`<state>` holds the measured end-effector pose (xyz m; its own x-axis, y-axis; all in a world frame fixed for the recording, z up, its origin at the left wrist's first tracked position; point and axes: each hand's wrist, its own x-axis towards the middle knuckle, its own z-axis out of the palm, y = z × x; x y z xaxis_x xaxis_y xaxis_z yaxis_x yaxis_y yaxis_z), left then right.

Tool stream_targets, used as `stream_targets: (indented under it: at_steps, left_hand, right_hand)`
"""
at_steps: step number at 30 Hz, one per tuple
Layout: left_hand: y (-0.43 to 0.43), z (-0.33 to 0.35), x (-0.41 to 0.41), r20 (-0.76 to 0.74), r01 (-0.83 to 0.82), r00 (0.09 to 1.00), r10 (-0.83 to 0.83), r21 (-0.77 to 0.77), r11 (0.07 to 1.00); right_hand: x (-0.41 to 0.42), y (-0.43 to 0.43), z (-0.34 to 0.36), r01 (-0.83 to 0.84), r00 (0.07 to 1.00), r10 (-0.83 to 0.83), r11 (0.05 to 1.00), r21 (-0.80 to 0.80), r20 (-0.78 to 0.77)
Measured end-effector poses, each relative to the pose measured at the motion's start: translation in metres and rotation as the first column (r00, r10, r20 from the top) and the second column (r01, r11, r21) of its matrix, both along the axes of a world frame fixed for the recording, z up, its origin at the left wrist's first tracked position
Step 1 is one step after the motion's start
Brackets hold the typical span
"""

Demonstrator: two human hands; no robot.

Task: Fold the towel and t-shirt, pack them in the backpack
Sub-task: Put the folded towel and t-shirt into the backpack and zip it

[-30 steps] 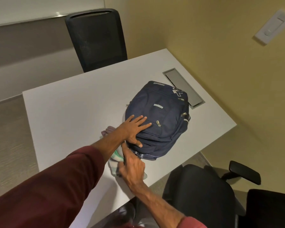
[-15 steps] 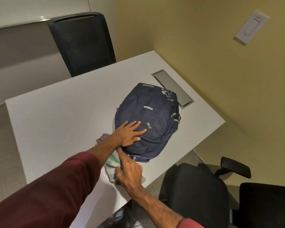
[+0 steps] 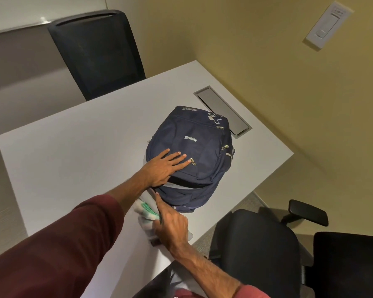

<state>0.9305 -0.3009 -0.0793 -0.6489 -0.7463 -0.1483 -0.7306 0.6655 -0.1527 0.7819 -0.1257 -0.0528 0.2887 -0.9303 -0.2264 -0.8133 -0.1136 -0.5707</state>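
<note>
Striped cloth (image 3: 145, 208) mostly hidden under right hand (image 3: 172, 225) — backpack (image 3: 194, 147) mouth barely visible.

A white cloth with green stripes (image 3: 145, 208) shows only in part at the backpack's (image 3: 194, 151) near end. The left forearm (image 3: 125, 194) crosses over it and the right hand (image 3: 172, 224) lies on the rest, so I cannot tell whether it is towel or t-shirt. The right hand's curled fingers tuck out of sight, and I cannot tell whether they grip the cloth. The backpack's lettering is too small to read. A small dark thing (image 3: 155, 241) peeks from under the right wrist. The black chair (image 3: 349, 265) at the near right is cut off by the picture's edge.
</note>
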Motion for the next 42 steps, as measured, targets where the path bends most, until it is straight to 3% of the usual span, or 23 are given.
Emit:
stream_targets:
  at_steps: [7, 13, 18, 23, 31, 36, 42]
  left_hand:
    - [-0.048, 0.069, 0.028, -0.011, 0.005, 1.0, -0.008, -0.199, 0.98]
    - [-0.076, 0.137, 0.007, -0.038, -0.14, 0.99, 0.136, -0.352, 0.925]
    - [-0.112, 0.185, -0.011, -0.026, -0.165, 0.985, 0.172, -0.464, 0.87]
    - [-0.134, 0.202, -0.03, -0.081, -0.208, 0.978, 0.192, -0.466, 0.86]
    - [-0.14, 0.186, -0.019, -0.034, -0.125, 0.992, 0.125, -0.5, 0.857]
    - [-0.137, 0.184, -0.01, -0.033, -0.108, 0.994, 0.105, -0.496, 0.862]
    - [-0.139, 0.186, -0.008, -0.034, -0.1, 0.995, 0.096, -0.493, 0.864]
  right_hand:
    - [0.004, 0.004, 0.014, 0.032, 0.999, -0.032, 0.999, -0.021, -0.01]
    - [0.008, 0.01, 0.023, 0.084, 0.996, -0.083, 0.996, -0.037, 0.022]
    - [0.005, 0.015, 0.035, 0.098, 0.995, -0.096, 0.993, -0.061, 0.033]
    - [-0.002, 0.012, 0.042, 0.13, 0.99, -0.124, 0.987, -0.094, 0.064]
    - [-0.006, -0.02, 0.069, 0.024, 0.991, 0.011, 0.967, -0.252, 0.134]
    - [-0.006, -0.06, 0.092, 0.113, 0.972, -0.042, 0.946, -0.303, 0.23]
    - [-0.015, -0.096, 0.097, 0.295, 0.842, -0.217, 0.952, -0.086, 0.493]
